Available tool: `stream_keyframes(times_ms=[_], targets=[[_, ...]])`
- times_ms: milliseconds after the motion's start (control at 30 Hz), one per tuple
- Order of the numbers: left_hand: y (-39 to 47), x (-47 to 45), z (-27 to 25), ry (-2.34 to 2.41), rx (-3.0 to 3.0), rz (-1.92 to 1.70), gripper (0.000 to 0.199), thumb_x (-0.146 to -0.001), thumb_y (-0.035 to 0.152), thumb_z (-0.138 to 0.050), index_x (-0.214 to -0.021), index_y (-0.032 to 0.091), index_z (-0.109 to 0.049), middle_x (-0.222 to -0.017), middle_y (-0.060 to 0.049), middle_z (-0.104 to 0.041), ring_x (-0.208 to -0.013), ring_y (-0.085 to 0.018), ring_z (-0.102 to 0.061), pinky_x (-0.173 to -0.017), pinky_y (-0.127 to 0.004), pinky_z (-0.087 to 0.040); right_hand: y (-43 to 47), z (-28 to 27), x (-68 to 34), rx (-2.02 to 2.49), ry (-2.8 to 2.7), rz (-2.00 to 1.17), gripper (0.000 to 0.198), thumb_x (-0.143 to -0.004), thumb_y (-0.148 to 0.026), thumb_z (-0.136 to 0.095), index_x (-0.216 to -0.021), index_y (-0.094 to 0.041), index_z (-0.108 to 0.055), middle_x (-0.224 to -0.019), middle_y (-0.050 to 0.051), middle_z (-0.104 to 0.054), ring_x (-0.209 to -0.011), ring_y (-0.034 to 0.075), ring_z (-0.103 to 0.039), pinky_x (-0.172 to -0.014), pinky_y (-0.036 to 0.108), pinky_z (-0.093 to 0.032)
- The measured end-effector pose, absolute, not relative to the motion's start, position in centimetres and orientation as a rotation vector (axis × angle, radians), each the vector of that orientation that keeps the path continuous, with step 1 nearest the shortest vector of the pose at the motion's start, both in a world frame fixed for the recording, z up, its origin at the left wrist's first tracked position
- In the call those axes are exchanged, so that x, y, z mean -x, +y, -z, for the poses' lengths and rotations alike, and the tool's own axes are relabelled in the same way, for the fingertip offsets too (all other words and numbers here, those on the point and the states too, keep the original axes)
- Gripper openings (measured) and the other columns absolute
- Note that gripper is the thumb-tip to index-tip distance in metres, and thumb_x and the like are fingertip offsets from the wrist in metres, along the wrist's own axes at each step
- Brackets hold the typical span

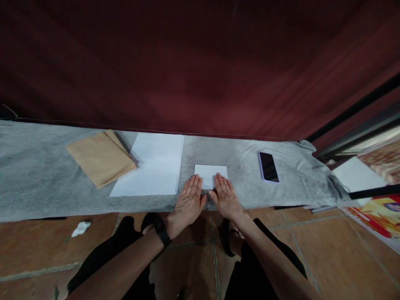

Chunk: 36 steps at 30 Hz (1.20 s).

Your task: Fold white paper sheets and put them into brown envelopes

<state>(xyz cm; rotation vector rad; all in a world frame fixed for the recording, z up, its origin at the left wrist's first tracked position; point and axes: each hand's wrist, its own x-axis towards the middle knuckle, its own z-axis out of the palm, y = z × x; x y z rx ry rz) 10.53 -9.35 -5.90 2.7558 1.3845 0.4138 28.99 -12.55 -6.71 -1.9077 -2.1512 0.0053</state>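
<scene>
A small white rectangle of paper (211,170), apparently folded, lies flat on the grey cloth in front of me. My left hand (190,198) rests palm down with its fingertips on the paper's left side, fingers stretched out. On the right side of the same paper lies my right hand (227,196), also flat with straight fingers. Both thumbs point inward near the paper's lower edge. Left of my hands is a stack of larger white sheets (156,166). Several brown envelopes (96,158) overlap that stack's left part.
The grey cloth (231,152) covers a long narrow surface, with a dark red fabric (193,75) hanging behind it. A phone (268,167) lies to the right. A colourful printed package (381,214) is at the far right. A crumpled white scrap (81,228) lies on the tiled floor.
</scene>
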Motion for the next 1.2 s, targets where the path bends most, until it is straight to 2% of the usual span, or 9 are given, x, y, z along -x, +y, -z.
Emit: stream_keyframes(times_ms=[267,467,667,833,933,1200], targets=[[-9.4,-10.2,5.9,1.497,-2.708,-0.442,0.063,-0.1,0.034,-0.036,-0.152,-0.001,-0.033,-0.159,-0.023,-0.035,-0.152,-0.03,-0.026,-0.123,-0.048,-0.03,-13.2,6.7,-29.6,1.995,-2.088,0.012,0.068,-0.105,-0.05,-0.03,-0.156,-0.006,-0.031,-0.162,0.019,-0.032,-0.15,0.03,-0.031,-0.121,0.049,-0.028],[-7.9,-11.1,4.7,1.535,-2.67,-0.471,0.061,-0.098,0.028,-0.034,-0.151,-0.002,-0.034,-0.158,-0.023,-0.036,-0.152,-0.03,-0.027,-0.124,-0.049,-0.027,-11.7,4.9,-30.1,2.037,-1.965,-0.074,0.066,-0.107,-0.048,-0.02,-0.154,-0.005,-0.036,-0.159,0.019,-0.037,-0.149,0.03,-0.034,-0.123,0.052,-0.024],[-6.1,-14.0,4.3,1.363,-2.711,-0.458,0.056,-0.1,0.025,-0.029,-0.15,0.0,-0.038,-0.159,-0.02,-0.039,-0.153,-0.027,-0.025,-0.124,-0.047,-0.027,-8.6,3.3,-29.2,1.961,-1.915,-0.24,0.066,-0.107,-0.047,-0.012,-0.155,-0.007,-0.036,-0.162,0.015,-0.034,-0.152,0.026,-0.027,-0.123,0.049,-0.024],[-5.2,-14.8,5.5,1.306,-2.742,-0.379,0.056,-0.099,0.019,-0.031,-0.152,0.002,-0.035,-0.159,-0.022,-0.038,-0.152,-0.028,-0.026,-0.124,-0.046,-0.026,-7.3,3.8,-27.4,1.916,-1.981,-0.351,0.064,-0.107,-0.045,-0.014,-0.154,-0.009,-0.039,-0.161,0.014,-0.036,-0.153,0.024,-0.026,-0.125,0.046,-0.021],[-4.7,-14.7,5.9,1.324,-2.752,-0.353,0.057,-0.098,0.018,-0.032,-0.153,0.002,-0.034,-0.16,-0.023,-0.035,-0.153,-0.029,-0.022,-0.124,-0.048,-0.026,-6.9,4.1,-26.8,1.933,-2.0,-0.368,0.063,-0.108,-0.043,-0.014,-0.153,-0.008,-0.04,-0.16,0.014,-0.039,-0.152,0.023,-0.027,-0.125,0.045,-0.019],[-4.4,-14.2,5.6,1.365,-2.729,-0.323,0.057,-0.098,0.016,-0.027,-0.152,-0.001,-0.034,-0.162,-0.023,-0.031,-0.154,-0.029,-0.02,-0.125,-0.049,-0.022,-6.9,5.0,-27.0,1.983,-2.017,-0.288,0.063,-0.108,-0.045,-0.015,-0.155,-0.01,-0.037,-0.162,0.013,-0.034,-0.153,0.023,-0.025,-0.125,0.044,-0.018]])
